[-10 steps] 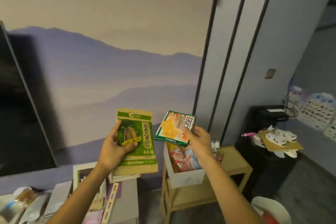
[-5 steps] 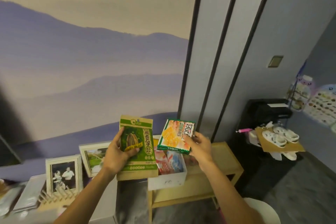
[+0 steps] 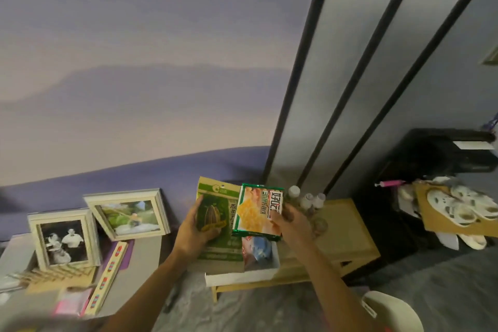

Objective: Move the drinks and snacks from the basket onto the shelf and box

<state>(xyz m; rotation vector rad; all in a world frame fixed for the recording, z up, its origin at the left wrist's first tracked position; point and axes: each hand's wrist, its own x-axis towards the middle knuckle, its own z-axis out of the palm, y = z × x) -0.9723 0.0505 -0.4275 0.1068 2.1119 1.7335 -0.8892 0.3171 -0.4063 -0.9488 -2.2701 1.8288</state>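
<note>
The left hand (image 3: 194, 226) grips the kraft sunflower-seed bag (image 3: 229, 224) round its left edge, directly over the white box (image 3: 242, 276). Beside it, a green-edged snack packet (image 3: 256, 210) is pinched at its side by the right hand (image 3: 289, 219) (other packets already crowd the box). I'd slide each in edgewise, seeds first, clear of the small bottles (image 3: 307, 199) on the wooden shelf (image 3: 347, 226).

Orange snack packet (image 3: 254, 210) with a white panel of large red characters turned sideways, 好吃 legible and the next one partly covered, green seed pouch (image 3: 218, 252) with a pale top logo too blurred to read, a column starting 原 at its right edge
</note>
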